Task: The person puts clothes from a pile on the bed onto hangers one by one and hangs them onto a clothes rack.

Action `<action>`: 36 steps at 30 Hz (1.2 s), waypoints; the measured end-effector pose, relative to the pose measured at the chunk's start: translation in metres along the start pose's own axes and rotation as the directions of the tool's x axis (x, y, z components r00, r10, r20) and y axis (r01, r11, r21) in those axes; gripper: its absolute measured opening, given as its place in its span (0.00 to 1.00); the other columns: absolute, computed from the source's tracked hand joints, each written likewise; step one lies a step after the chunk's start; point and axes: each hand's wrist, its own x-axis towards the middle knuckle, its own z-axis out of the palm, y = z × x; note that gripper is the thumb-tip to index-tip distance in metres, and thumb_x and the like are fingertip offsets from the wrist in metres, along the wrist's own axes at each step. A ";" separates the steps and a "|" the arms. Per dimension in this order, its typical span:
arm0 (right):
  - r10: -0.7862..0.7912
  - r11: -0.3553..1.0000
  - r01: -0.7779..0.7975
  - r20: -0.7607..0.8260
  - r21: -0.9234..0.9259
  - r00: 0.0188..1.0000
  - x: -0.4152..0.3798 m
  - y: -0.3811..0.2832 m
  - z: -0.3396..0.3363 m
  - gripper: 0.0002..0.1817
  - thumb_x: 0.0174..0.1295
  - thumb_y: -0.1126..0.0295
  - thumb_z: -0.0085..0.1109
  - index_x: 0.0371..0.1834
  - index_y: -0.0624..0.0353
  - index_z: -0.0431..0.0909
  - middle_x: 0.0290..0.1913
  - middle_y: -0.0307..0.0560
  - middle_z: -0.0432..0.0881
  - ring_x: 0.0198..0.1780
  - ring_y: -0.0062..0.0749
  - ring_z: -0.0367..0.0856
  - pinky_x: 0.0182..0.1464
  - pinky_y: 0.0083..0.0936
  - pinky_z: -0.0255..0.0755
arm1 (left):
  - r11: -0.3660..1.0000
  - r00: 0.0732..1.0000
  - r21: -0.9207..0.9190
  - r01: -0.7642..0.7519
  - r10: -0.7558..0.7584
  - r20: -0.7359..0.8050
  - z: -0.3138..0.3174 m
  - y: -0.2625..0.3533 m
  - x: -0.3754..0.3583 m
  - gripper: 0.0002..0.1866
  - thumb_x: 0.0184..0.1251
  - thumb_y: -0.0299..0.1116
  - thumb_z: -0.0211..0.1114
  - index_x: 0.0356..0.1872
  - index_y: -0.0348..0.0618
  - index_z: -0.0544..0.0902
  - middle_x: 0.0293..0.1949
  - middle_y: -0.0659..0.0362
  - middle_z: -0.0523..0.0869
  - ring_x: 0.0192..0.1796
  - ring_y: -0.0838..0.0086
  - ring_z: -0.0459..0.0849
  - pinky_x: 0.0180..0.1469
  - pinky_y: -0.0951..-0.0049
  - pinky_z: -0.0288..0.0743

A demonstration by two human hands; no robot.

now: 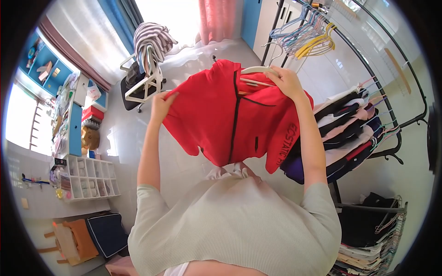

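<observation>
A red zip jacket [207,110] with dark trim and lettering down one sleeve hangs spread out in front of me. My left hand [162,105] is closed on the fabric at its left shoulder. On the other side, my right hand [286,83] grips a white hanger [254,70], its fingers wrapped over the hanger's arm by the collar. That arm of the hanger lies partly inside the jacket's open neck. Whether the hanger reaches into the left shoulder is hidden by the cloth.
A black clothes rack [363,60] at the right carries blue hangers [294,34], yellow hangers [317,43] and several garments [350,129]. A swivel chair [142,87] piled with clothes stands at the back left. White cubby shelves [94,177] and bags [108,232] are at the left.
</observation>
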 end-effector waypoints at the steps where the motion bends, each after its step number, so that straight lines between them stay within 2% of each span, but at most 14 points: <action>1: 0.040 0.999 -0.040 0.097 -0.003 0.994 -0.004 0.014 0.000 0.14 0.60 0.57 0.55 0.36 0.58 0.77 0.21 0.54 0.73 0.26 0.49 0.74 0.30 0.33 0.65 | 0.996 0.999 0.084 -0.015 0.017 -0.028 -0.004 -0.002 0.008 0.14 0.62 0.34 0.63 0.24 0.32 0.78 0.15 0.65 0.71 0.21 0.85 0.64 0.23 0.78 0.60; 3: 0.079 0.997 -0.079 0.187 -0.008 0.979 -0.010 0.033 0.000 0.15 0.62 0.57 0.54 0.37 0.58 0.76 0.23 0.55 0.74 0.28 0.50 0.74 0.32 0.34 0.66 | 0.967 0.964 0.190 -0.169 0.202 -0.172 0.005 0.003 0.014 0.17 0.63 0.34 0.62 0.20 0.33 0.72 0.14 0.66 0.62 0.21 0.83 0.57 0.22 0.76 0.53; 6: 0.065 0.987 -0.102 0.264 0.128 0.962 -0.022 0.046 -0.005 0.15 0.63 0.57 0.52 0.37 0.60 0.75 0.23 0.55 0.73 0.27 0.48 0.72 0.32 0.32 0.65 | 0.979 0.916 0.088 -0.184 0.203 -0.346 0.018 0.020 0.015 0.18 0.65 0.35 0.60 0.19 0.34 0.69 0.14 0.63 0.60 0.22 0.82 0.55 0.22 0.75 0.53; 9: 0.126 0.984 -0.154 0.260 0.091 0.957 -0.025 0.063 -0.009 0.15 0.63 0.59 0.51 0.35 0.62 0.75 0.22 0.53 0.72 0.24 0.43 0.70 0.31 0.28 0.64 | 0.957 0.879 0.125 -0.263 0.291 -0.378 0.033 0.024 0.011 0.19 0.67 0.35 0.58 0.19 0.34 0.67 0.14 0.62 0.57 0.21 0.80 0.54 0.22 0.75 0.52; 11: 0.132 0.971 -0.157 0.146 0.182 0.980 -0.027 0.067 -0.008 0.15 0.63 0.60 0.52 0.34 0.62 0.75 0.21 0.52 0.72 0.23 0.40 0.69 0.30 0.27 0.64 | 0.949 0.918 0.285 -0.135 0.228 -0.324 0.038 0.030 0.005 0.15 0.62 0.36 0.62 0.23 0.36 0.70 0.18 0.60 0.65 0.23 0.75 0.63 0.25 0.74 0.59; 13: 0.142 0.953 -0.145 0.032 0.267 0.989 -0.025 0.065 -0.008 0.14 0.63 0.60 0.52 0.33 0.63 0.75 0.21 0.51 0.71 0.22 0.38 0.68 0.30 0.26 0.63 | 0.630 0.704 0.714 -0.304 0.654 -0.277 0.066 0.060 0.002 0.14 0.53 0.38 0.68 0.31 0.41 0.74 0.29 0.59 0.74 0.34 0.65 0.73 0.34 0.69 0.67; 15: 0.075 0.925 -0.062 -0.021 0.376 0.997 -0.023 0.050 -0.003 0.14 0.63 0.61 0.52 0.32 0.63 0.75 0.21 0.51 0.71 0.22 0.35 0.70 0.29 0.27 0.63 | 0.685 0.829 0.658 -0.314 0.535 -0.161 0.096 0.060 -0.001 0.23 0.45 0.42 0.72 0.39 0.44 0.74 0.39 0.57 0.75 0.46 0.58 0.74 0.44 0.62 0.70; 17: 0.073 0.945 -0.077 0.025 0.318 0.997 -0.021 0.028 -0.003 0.13 0.64 0.62 0.50 0.31 0.61 0.75 0.22 0.52 0.74 0.24 0.38 0.75 0.28 0.28 0.65 | 0.778 0.889 0.549 -0.305 0.440 -0.130 0.137 0.078 0.000 0.27 0.44 0.44 0.73 0.42 0.40 0.72 0.40 0.55 0.75 0.45 0.59 0.74 0.44 0.62 0.71; 19: 0.112 0.938 -0.134 0.083 0.321 0.990 -0.020 0.012 -0.002 0.13 0.64 0.62 0.50 0.31 0.61 0.75 0.22 0.53 0.74 0.25 0.39 0.76 0.28 0.27 0.65 | 0.918 0.970 0.374 -0.129 0.194 -0.144 0.172 0.092 0.004 0.33 0.43 0.44 0.74 0.47 0.39 0.67 0.41 0.53 0.74 0.48 0.57 0.75 0.48 0.63 0.71; 25: 0.201 0.902 -0.202 0.043 0.383 0.979 -0.026 -0.007 0.006 0.14 0.65 0.62 0.48 0.34 0.62 0.75 0.20 0.53 0.71 0.23 0.38 0.74 0.27 0.29 0.62 | 0.875 0.951 0.480 -0.063 0.199 -0.238 0.207 0.072 0.038 0.28 0.48 0.41 0.69 0.46 0.37 0.68 0.43 0.50 0.74 0.48 0.55 0.74 0.39 0.58 0.75; 28: 0.263 0.922 -0.247 -0.015 0.298 0.965 -0.023 -0.004 0.006 0.13 0.66 0.62 0.46 0.36 0.61 0.76 0.20 0.54 0.73 0.22 0.43 0.74 0.27 0.31 0.63 | 0.784 0.970 0.594 -0.179 0.243 -0.028 0.204 0.067 0.053 0.11 0.60 0.37 0.57 0.28 0.38 0.75 0.27 0.49 0.82 0.29 0.55 0.82 0.30 0.59 0.75; 32: 0.338 0.925 -0.313 -0.087 0.215 0.937 -0.010 0.002 0.016 0.14 0.67 0.62 0.44 0.38 0.60 0.76 0.24 0.58 0.76 0.27 0.52 0.76 0.30 0.37 0.66 | 0.783 0.932 0.508 -0.359 0.333 0.145 0.208 0.076 0.050 0.12 0.61 0.37 0.56 0.26 0.38 0.76 0.22 0.50 0.80 0.25 0.55 0.80 0.27 0.59 0.74; 33: 0.347 0.937 -0.338 -0.113 0.088 0.931 -0.005 0.010 0.028 0.15 0.67 0.62 0.43 0.38 0.60 0.76 0.26 0.59 0.77 0.31 0.54 0.77 0.33 0.40 0.67 | 0.612 0.809 0.531 -0.586 0.404 0.427 0.212 0.079 0.047 0.12 0.61 0.37 0.57 0.25 0.39 0.75 0.21 0.51 0.80 0.25 0.56 0.80 0.27 0.58 0.73; 36: 0.366 0.931 -0.361 -0.163 0.060 0.916 0.001 0.028 0.037 0.15 0.67 0.61 0.41 0.39 0.60 0.75 0.30 0.61 0.78 0.38 0.57 0.76 0.38 0.44 0.68 | 0.712 0.813 0.397 -0.580 0.467 0.348 0.209 0.094 0.048 0.12 0.60 0.37 0.57 0.24 0.39 0.75 0.21 0.51 0.80 0.25 0.57 0.80 0.26 0.60 0.72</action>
